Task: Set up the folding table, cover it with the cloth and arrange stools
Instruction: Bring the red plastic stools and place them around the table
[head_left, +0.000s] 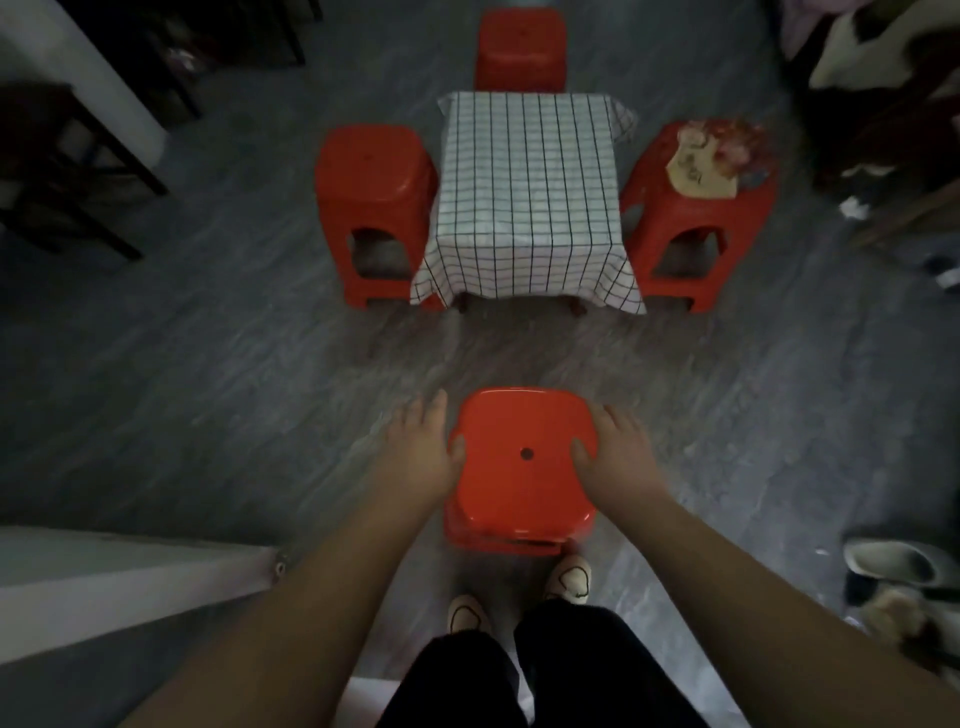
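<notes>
Your left hand and right hand each clamp their fingers on a side of the red stool by your feet, well apart from the bench under the checked cloth.

Four red stools, one table, one checked cloth, two hands, left hand and right hand, two pale slippers.
</notes>
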